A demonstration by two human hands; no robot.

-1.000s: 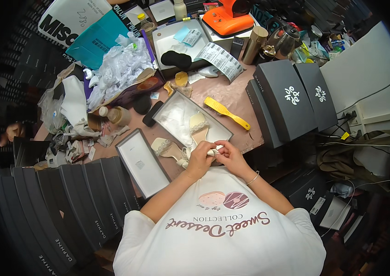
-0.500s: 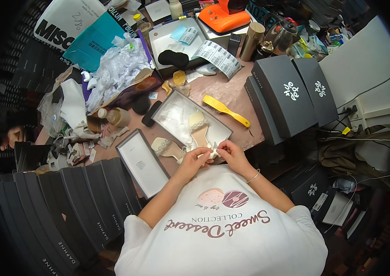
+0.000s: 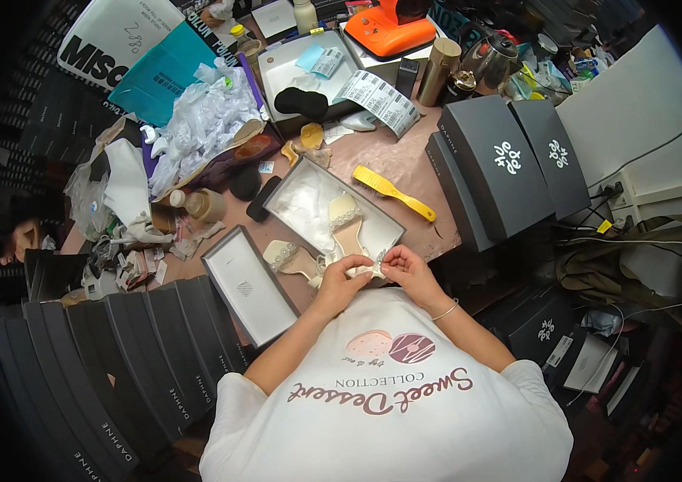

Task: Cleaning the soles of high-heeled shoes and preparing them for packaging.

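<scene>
Close to my body, my left hand [image 3: 340, 283] and my right hand [image 3: 410, 277] pinch the pale strap at the heel end of a cream sandal [image 3: 348, 233]. Its toe, with a sparkling band, points away from me over an open grey shoe box [image 3: 379, 214]. To the left of it lies a second cream sandal [image 3: 291, 259] with the same kind of band, partly outside the box. White tissue paper [image 3: 306, 202] fills part of the box. My fingers hide most of the strap. The box lid [image 3: 249, 287], white inside, rests left of my left forearm.
A yellow brush [image 3: 394, 193] lies beyond the box. Stacked dark shoe boxes [image 3: 489, 161] stand at the right, and more boxes [image 3: 148, 345] line the lower left. Crumpled white paper [image 3: 204, 120] fills a container at the back left. An orange device [image 3: 389, 34] and a label strip [image 3: 381, 100] are at the back.
Both hands have shifted only slightly at the strap, with my right fingers a little further round it. The sandals, box and lid stay put.
</scene>
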